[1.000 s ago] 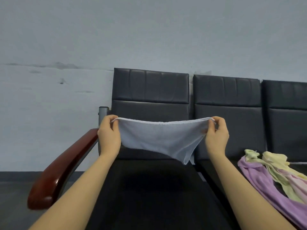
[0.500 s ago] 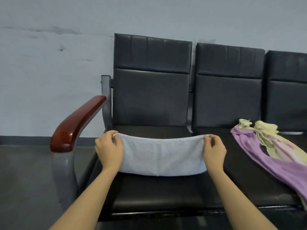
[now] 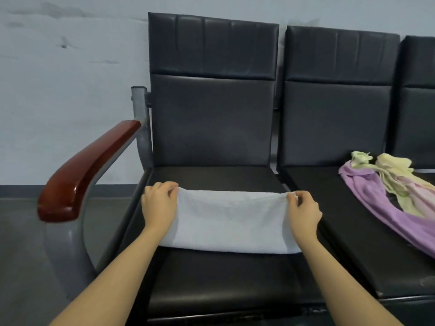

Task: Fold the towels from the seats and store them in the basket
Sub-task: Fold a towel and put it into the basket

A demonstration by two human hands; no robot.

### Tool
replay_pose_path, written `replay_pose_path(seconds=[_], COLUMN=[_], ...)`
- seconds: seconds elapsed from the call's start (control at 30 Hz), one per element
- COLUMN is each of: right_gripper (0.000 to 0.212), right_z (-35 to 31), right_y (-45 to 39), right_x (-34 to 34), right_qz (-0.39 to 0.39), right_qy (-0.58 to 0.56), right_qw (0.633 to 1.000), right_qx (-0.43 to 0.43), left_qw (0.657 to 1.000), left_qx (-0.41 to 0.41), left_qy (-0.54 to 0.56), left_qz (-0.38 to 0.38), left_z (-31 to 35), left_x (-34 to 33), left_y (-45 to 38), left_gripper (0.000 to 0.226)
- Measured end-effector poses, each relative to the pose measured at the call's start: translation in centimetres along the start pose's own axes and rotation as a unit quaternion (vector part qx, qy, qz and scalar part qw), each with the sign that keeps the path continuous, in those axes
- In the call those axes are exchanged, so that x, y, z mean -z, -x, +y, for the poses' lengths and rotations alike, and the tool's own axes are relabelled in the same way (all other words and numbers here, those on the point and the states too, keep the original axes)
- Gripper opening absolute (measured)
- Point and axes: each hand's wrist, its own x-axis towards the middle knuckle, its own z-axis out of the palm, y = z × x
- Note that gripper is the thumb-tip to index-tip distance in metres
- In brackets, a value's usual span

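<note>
The right edge cuts off the purple towel (image 3: 386, 212), the yellow towel (image 3: 395, 168) and the third seat (image 3: 421, 102). Each hand (image 3: 160, 203) (image 3: 303, 211) hides a towel corner of the white towel (image 3: 230, 222). Both forearms leave the frame below.

Black seats (image 3: 219, 278) — towels (image 3: 230, 222) on them.

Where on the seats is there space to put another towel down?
Free: the seat strip behind the white towel, up to the backrest, and the strip in front of it. Also the next seat left of the purple towel. Crowded: the right side, where the purple and yellow towels are heaped.
</note>
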Motion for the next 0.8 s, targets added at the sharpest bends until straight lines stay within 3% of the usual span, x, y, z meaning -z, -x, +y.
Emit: replay_pose_path(seconds=[0.1,0.43,0.63,0.8], right_gripper=[0.009,0.014,0.035,0.037], right_z=[0.1,1.4,2.9,1.9], right_y=[-1.7,-6.0,-7.2,-5.6], right_x=[-1.4,-7.5,-9.4,-9.8], right_qz=[-0.012,-0.010,-0.105,-0.104], right_qy=[-0.066,0.011,0.275,0.281], right_qw=[0.998,0.999,0.955,0.943], right_qx=[-0.021,-0.033,0.027,0.145], left_qw=[1.000,0.996,0.975,0.953], left_qx=[-0.002,0.032,-0.034,-0.109], left_qy=[-0.022,-0.078,-0.188,-0.159], left_qz=[0.001,-0.011,-0.117,-0.235], left_z=[-0.5,-2.9,-2.2,0.5], left_x=[-1.6,-6.8,-8.2,-8.7], left_y=[-1.9,-5.6,-5.9,-3.8], left_gripper=[0.020,0.023,0.041,0.040])
